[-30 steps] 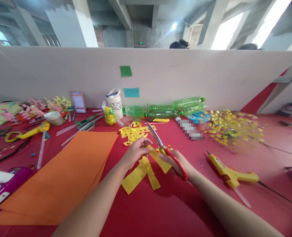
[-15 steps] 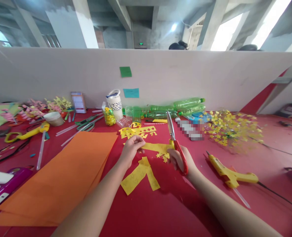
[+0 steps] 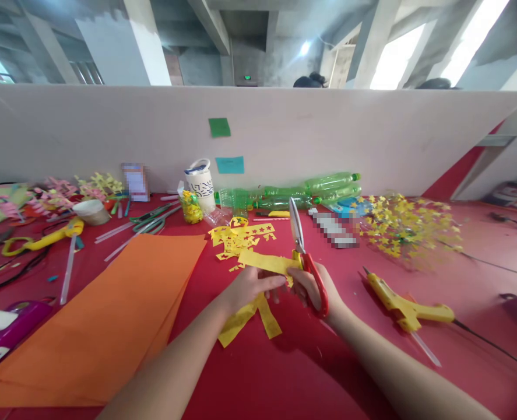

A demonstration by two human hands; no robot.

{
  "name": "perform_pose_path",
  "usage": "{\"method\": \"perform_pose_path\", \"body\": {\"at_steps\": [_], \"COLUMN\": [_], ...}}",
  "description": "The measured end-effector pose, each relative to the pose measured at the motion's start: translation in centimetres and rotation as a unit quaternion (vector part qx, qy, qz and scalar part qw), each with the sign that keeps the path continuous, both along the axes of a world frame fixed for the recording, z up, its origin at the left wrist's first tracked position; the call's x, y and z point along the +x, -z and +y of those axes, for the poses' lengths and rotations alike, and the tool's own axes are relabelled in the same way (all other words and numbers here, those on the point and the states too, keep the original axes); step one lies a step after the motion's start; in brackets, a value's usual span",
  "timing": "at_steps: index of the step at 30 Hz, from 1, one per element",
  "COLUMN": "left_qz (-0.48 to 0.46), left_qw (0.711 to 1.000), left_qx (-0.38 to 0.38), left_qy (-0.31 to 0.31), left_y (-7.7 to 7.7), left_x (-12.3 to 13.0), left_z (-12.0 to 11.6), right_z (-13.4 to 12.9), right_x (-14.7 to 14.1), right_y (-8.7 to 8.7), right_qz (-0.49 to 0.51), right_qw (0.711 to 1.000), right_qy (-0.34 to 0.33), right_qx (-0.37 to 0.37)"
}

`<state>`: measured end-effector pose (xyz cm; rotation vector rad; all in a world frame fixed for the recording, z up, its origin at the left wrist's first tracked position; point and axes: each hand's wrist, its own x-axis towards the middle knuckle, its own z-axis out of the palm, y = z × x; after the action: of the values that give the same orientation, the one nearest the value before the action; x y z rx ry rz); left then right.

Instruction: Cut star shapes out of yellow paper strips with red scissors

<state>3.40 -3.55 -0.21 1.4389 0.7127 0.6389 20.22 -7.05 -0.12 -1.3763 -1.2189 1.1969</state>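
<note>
Strip (image 3: 267,262), yellow, thin and matte with a felt-like face, straight-edged, extends left from the scissors (image 3: 309,266), raised over the red table (image 3: 241,385). Scissors: bright metal blades, together or nearly so, pointing up and away from the person; red, glossy, curved handle. Right hand (image 3: 308,284): fingers curled through and around the handle, thumb and fingertips closed on the strip's right end, so it has both. Left hand (image 3: 249,287): left of scissors, just below the strip in view; thumb and fingers loosely extended, slightly parted. Cannot tell whether they touch the strip.

Stars (image 3: 289,281), small and yellow, just left of the handle, partly hidden by fingers. Offcuts (image 3: 236,325), plain yellow bands, lie on the near-left side of scissors; left hand covers their upper ends. Scraps (image 3: 238,235), pierced with star-shaped holes, heaped left of the blades.

Beyond scissors: cutter (image 3: 280,214), then bottles (image 3: 328,184), translucent green plastic, lying on their sides against a pale, smooth partition (image 3: 122,125). Cup (image 3: 200,185), white, upright, far-left of scissors. Sheets (image 3: 101,315), orange, flat, edges offset, well to the left; left forearm crosses over their near-right edge in view. Right of scissors: glue gun (image 3: 398,302), yellow, corded; beyond it, star spray (image 3: 400,224), fanned on fine stems.
</note>
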Motion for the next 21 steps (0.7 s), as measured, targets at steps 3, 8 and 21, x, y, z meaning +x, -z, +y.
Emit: {"method": "perform_pose_path", "body": {"at_steps": [3,8,21], "left_qz": [0.015,0.042,0.031], "left_qw": [1.000,0.997,0.982], "left_qx": [-0.001,-0.012,-0.020], "left_qy": [-0.016,-0.065,-0.186], "left_y": [0.4,0.5,1.2], "left_x": [0.0,-0.3,-1.1], "left_z": [-0.1,0.1,1.5], "right_z": [-0.2,-0.3,-0.3], "right_x": [-0.3,-0.5,0.0], "right_y": [-0.3,-0.6,-0.7], "right_qz": [-0.013,-0.016,-0.103], "right_qw": [1.000,1.000,0.993], "right_qy": [-0.013,0.007,-0.061], "right_qx": [-0.010,-0.016,-0.011]}}
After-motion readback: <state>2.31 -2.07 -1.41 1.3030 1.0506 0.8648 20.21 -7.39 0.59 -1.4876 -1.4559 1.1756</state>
